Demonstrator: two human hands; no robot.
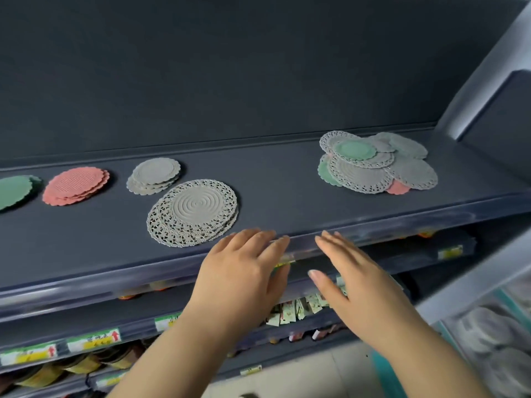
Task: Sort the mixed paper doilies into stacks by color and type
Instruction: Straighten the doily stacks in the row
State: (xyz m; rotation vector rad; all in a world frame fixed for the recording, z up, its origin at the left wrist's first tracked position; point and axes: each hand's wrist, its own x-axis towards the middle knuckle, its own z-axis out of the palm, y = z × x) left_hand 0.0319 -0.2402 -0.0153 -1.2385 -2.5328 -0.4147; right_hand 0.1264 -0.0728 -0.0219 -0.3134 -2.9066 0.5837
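Four sorted stacks lie on the dark shelf (pixel 281 185): green doilies (pixel 14 191) at the far left, pink scalloped doilies (pixel 76 185), small grey scalloped doilies (pixel 155 175), and large grey lace doilies (pixel 195 212). At the right sits a mixed pile (pixel 376 163) of grey lace, green and pink doilies. My left hand (pixel 244 274) and my right hand (pixel 353 277) hover near the shelf's front edge, fingers straight, holding nothing, between the lace stack and the mixed pile.
The shelf has a raised front lip (pixel 115 285) and a dark back wall. Lower shelves below carry price tags (pixel 93 340) and small packets (pixel 290 311). A grey upright frame (pixel 488 81) bounds the right side, with bagged goods (pixel 494 340) beyond it.
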